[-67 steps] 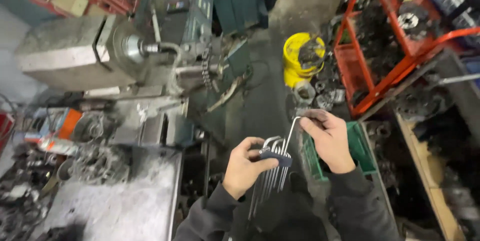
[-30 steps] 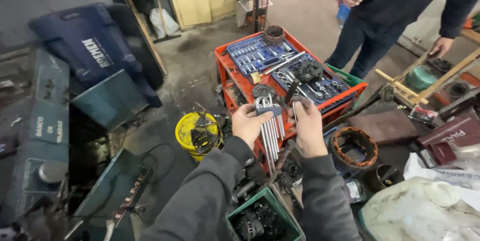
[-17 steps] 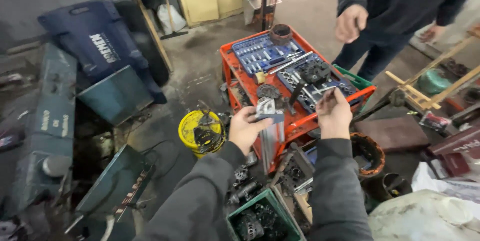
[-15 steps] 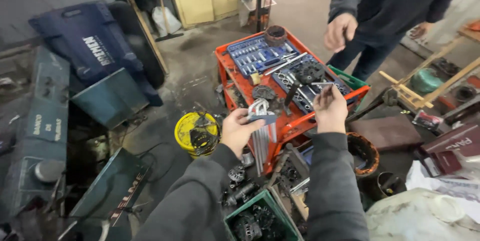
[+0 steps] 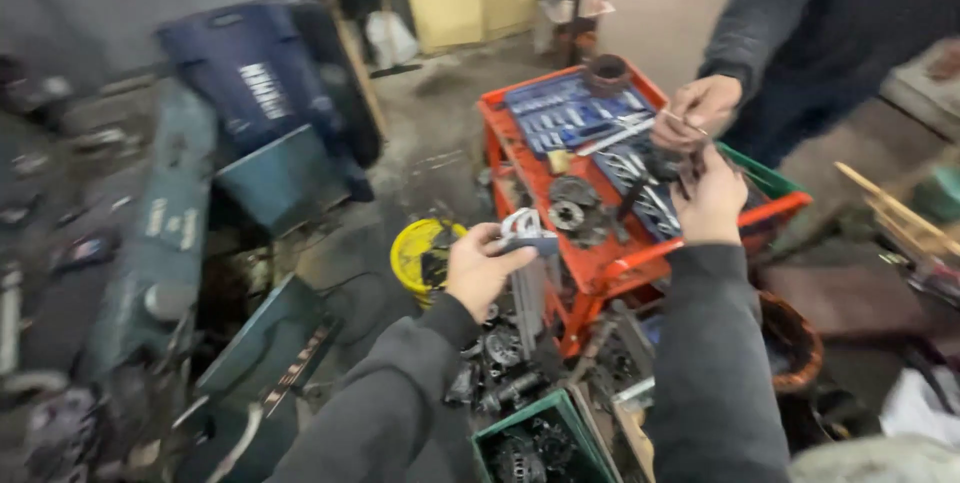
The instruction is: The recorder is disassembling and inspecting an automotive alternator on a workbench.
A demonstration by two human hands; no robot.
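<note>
Left hand (image 5: 482,268) grips a hex key set (image 5: 527,243) mid-frame; right hand (image 5: 712,198), fingers curled, reaches a co-worker's hand (image 5: 700,113) over the orange tray (image 5: 520,158).

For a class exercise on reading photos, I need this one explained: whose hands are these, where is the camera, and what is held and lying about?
The camera sits on a person's head, looking down at their own arms. The left hand grips a set of hex keys in a holder. The right hand reaches out and meets another person's hand, which pinches something thin. Below them, an orange tray holds sockets and metal parts. A yellow bucket and a green crate sit on the floor.
</note>
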